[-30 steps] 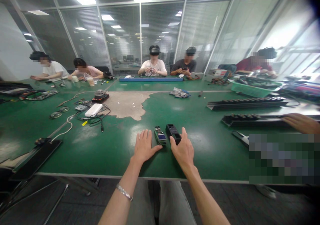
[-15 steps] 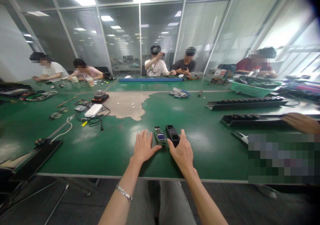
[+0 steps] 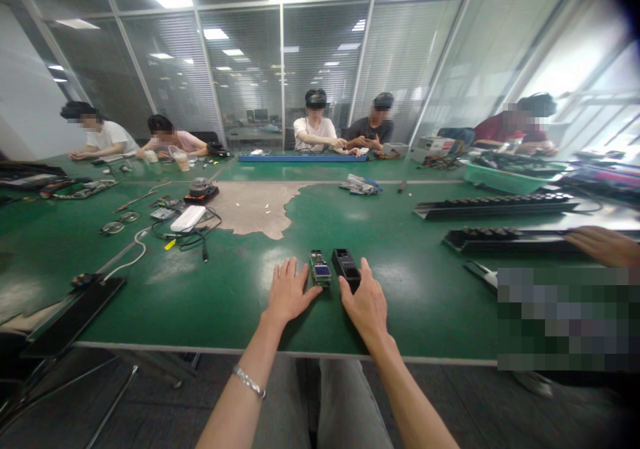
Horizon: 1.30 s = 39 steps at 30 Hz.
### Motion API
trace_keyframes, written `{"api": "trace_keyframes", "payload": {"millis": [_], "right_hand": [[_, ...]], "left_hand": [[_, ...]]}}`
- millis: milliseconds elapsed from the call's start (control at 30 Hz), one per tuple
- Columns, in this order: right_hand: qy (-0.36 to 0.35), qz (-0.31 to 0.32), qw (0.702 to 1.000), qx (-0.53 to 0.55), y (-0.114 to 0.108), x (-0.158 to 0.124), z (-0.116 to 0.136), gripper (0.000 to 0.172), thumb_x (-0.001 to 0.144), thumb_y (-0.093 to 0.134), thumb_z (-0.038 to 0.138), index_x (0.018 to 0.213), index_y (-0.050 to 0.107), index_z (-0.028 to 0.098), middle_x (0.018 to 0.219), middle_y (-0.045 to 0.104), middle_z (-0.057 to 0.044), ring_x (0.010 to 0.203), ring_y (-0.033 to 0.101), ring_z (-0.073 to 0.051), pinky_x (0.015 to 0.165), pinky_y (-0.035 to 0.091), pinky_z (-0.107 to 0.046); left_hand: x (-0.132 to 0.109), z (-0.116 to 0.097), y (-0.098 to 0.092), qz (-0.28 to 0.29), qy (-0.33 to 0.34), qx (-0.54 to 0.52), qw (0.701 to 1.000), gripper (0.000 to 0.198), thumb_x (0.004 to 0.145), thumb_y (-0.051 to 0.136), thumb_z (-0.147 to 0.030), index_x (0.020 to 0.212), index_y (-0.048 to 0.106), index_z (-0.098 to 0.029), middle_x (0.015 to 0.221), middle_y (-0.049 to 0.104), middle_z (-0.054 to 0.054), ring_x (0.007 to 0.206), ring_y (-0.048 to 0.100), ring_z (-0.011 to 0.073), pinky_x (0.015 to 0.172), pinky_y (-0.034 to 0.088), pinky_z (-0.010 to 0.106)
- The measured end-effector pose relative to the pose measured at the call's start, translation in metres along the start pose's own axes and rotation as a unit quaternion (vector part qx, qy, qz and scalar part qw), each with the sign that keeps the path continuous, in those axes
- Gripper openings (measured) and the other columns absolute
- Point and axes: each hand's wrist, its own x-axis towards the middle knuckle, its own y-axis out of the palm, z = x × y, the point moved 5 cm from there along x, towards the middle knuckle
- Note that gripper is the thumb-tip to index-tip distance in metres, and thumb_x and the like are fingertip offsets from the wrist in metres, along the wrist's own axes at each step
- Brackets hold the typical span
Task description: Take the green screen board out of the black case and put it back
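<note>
My left hand (image 3: 289, 292) lies flat on the green table (image 3: 200, 296), fingers spread, its thumb reaching toward a small green circuit board with a little screen (image 3: 320, 268). Right of the board lies a black handheld casing (image 3: 346, 264). My right hand (image 3: 366, 300) rests open just below the casing, with its fingertips touching the casing's near end. Neither hand grips anything.
A white box with black cables (image 3: 187, 220) lies at the left, and a worn bare patch (image 3: 253, 206) marks the table's middle. Long black strips (image 3: 495, 206) lie at the right, where another person's hand (image 3: 603, 244) rests. Several people sit along the far edge.
My right hand has slid slightly left toward the black casing. The left hand has stayed flat. A person across the table raised an arm, then lowered it.
</note>
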Motion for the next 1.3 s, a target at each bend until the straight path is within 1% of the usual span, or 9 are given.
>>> {"api": "trace_keyframes", "payload": {"millis": [133, 300, 433, 533, 800, 933, 1100, 1167, 1300], "right_hand": [[0.025, -0.016, 0.999, 0.033, -0.01, 0.007, 0.011, 0.07, 0.091, 0.045, 0.046, 0.147, 0.03, 0.008, 0.129, 0.059, -0.02, 0.107, 0.06, -0.031, 0.089, 0.047, -0.043], [0.004, -0.035, 0.997, 0.065, -0.024, 0.019, 0.045, 0.072, 0.091, 0.044, 0.05, 0.149, 0.026, 0.011, 0.128, 0.06, -0.019, 0.108, 0.06, -0.03, 0.09, 0.046, -0.041], [-0.01, -0.008, 0.999, 0.042, -0.02, 0.022, 0.067, 0.072, 0.091, 0.045, 0.049, 0.15, 0.025, 0.01, 0.117, 0.065, -0.018, 0.102, 0.062, -0.03, 0.085, 0.046, -0.039], [-0.016, 0.004, 1.0, 0.009, -0.014, 0.02, 0.076, 0.071, 0.092, 0.045, 0.047, 0.15, 0.024, 0.01, 0.111, 0.067, -0.018, 0.098, 0.064, -0.03, 0.081, 0.047, -0.039], [-0.068, 0.0, 0.997, -0.033, -0.004, 0.008, 0.085, 0.067, 0.093, 0.043, 0.042, 0.148, 0.025, 0.008, 0.116, 0.065, -0.019, 0.098, 0.063, -0.031, 0.084, 0.045, -0.04], [-0.072, 0.004, 0.997, -0.041, -0.001, 0.003, 0.084, 0.067, 0.094, 0.043, 0.041, 0.149, 0.023, 0.008, 0.113, 0.067, -0.018, 0.096, 0.063, -0.031, 0.081, 0.046, -0.04], [-0.075, 0.016, 0.996, -0.041, 0.004, -0.003, 0.08, 0.068, 0.094, 0.042, 0.04, 0.149, 0.021, 0.007, 0.113, 0.067, -0.019, 0.094, 0.063, -0.03, 0.08, 0.046, -0.04], [-0.071, 0.025, 0.996, -0.045, 0.006, -0.004, 0.077, 0.069, 0.094, 0.042, 0.041, 0.149, 0.021, 0.007, 0.11, 0.068, -0.019, 0.093, 0.063, -0.03, 0.079, 0.046, -0.04], [-0.062, 0.034, 0.996, -0.054, 0.009, -0.008, 0.073, 0.071, 0.093, 0.044, 0.043, 0.15, 0.02, 0.007, 0.101, 0.07, -0.017, 0.089, 0.064, -0.03, 0.077, 0.046, -0.039]], "left_hand": [[0.0, -0.001, 0.0, 0.0, 0.003, 0.0, 1.0, 0.082, 0.086, 0.032, -0.079, 0.146, 0.04, -0.023, 0.156, 0.031, 0.013, 0.145, 0.021, 0.0334, 0.117, 0.012, 0.055], [0.001, 0.0, 0.002, 0.004, -0.005, -0.002, 1.0, 0.093, 0.083, 0.035, -0.081, 0.147, 0.035, -0.014, 0.156, 0.029, 0.017, 0.146, 0.019, 0.0337, 0.118, 0.011, 0.053], [0.001, 0.002, 0.002, -0.001, -0.016, -0.016, 1.0, 0.106, 0.078, 0.04, -0.082, 0.152, 0.02, -0.009, 0.158, 0.024, 0.018, 0.146, 0.019, 0.0345, 0.118, 0.012, 0.052], [0.001, 0.003, 0.003, 0.002, -0.019, -0.023, 1.0, 0.107, 0.078, 0.044, -0.079, 0.153, 0.016, -0.008, 0.159, 0.021, 0.018, 0.146, 0.019, 0.0344, 0.118, 0.013, 0.052], [0.0, 0.003, 0.003, 0.001, -0.017, -0.027, 0.999, 0.1, 0.08, 0.048, -0.066, 0.152, 0.015, -0.006, 0.159, 0.021, 0.018, 0.146, 0.019, 0.0324, 0.119, 0.012, 0.05], [0.0, 0.004, 0.003, -0.009, -0.016, -0.031, 0.999, 0.098, 0.08, 0.049, -0.058, 0.153, 0.009, -0.006, 0.159, 0.02, 0.017, 0.146, 0.019, 0.0323, 0.119, 0.012, 0.05], [0.0, 0.004, 0.001, -0.016, -0.02, -0.044, 0.999, 0.103, 0.079, 0.05, -0.055, 0.153, -0.002, -0.007, 0.159, 0.021, 0.018, 0.146, 0.018, 0.0324, 0.118, 0.012, 0.052], [-0.001, 0.004, 0.001, -0.017, -0.021, -0.047, 0.999, 0.103, 0.079, 0.05, -0.055, 0.153, -0.003, -0.007, 0.158, 0.022, 0.019, 0.146, 0.018, 0.0325, 0.118, 0.012, 0.052], [-0.001, 0.003, 0.0, -0.03, -0.012, -0.051, 0.998, 0.102, 0.081, 0.048, -0.055, 0.152, -0.002, -0.003, 0.158, 0.021, 0.02, 0.146, 0.019, 0.0327, 0.118, 0.014, 0.05]]}}
